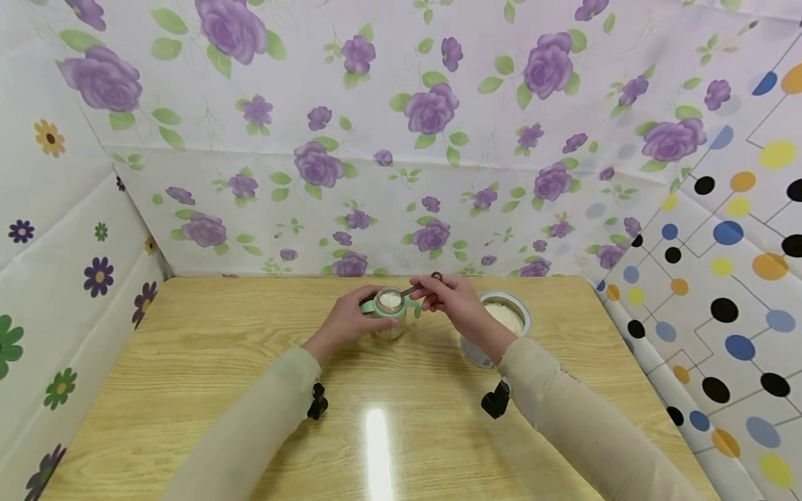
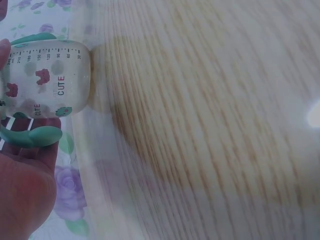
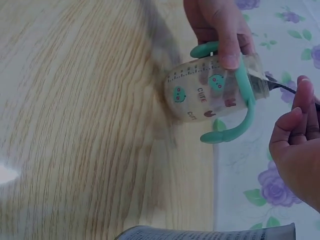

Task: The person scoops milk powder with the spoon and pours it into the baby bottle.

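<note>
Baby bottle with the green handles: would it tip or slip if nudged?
The baby bottle looks taller than wide, with rounded lower edges, so it might tip easily. It looks smooth, perhaps slippery, though the green handles should help fingers.

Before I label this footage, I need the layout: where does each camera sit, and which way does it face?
Head: worn on the head, facing forward and down at the table; left hand, right hand and sleeves show.
Left wrist: on that wrist, facing the bottle; the left hand shows.
Right wrist: on that wrist, facing the bottle and spoon; both hands show.
Both wrist views share the bottle and table.
</note>
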A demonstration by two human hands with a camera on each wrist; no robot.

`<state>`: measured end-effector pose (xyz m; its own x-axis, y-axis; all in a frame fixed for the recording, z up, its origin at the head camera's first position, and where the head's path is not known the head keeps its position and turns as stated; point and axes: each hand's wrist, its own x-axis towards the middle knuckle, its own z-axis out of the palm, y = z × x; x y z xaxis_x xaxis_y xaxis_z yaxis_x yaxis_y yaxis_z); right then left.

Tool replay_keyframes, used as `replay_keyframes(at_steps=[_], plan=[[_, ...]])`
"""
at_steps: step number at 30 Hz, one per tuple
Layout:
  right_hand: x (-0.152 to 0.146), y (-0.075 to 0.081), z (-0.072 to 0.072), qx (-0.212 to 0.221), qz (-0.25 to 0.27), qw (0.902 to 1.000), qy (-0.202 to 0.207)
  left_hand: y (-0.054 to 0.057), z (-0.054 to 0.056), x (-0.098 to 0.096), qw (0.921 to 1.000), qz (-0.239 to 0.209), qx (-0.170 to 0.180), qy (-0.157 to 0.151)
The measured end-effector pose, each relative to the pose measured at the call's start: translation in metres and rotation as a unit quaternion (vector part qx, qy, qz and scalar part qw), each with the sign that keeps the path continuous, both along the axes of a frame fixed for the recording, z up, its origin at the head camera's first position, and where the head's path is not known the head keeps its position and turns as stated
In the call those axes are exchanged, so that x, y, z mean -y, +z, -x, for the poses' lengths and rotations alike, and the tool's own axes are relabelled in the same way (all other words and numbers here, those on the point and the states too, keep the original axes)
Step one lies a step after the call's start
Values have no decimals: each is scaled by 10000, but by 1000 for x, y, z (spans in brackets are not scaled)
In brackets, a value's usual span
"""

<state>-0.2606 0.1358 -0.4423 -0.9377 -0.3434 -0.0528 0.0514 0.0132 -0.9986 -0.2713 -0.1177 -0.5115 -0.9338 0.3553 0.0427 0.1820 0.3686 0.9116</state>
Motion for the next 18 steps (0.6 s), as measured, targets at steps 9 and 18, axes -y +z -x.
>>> replay_keyframes(at_steps=[9, 18], plan=[[1, -3, -2, -734, -980, 9921, 286, -1, 0, 1, 9999, 112, -49, -18], [0, 4, -7, -1289, -1623, 9763, 622, 0, 0, 2, 9999, 76, -122, -92]])
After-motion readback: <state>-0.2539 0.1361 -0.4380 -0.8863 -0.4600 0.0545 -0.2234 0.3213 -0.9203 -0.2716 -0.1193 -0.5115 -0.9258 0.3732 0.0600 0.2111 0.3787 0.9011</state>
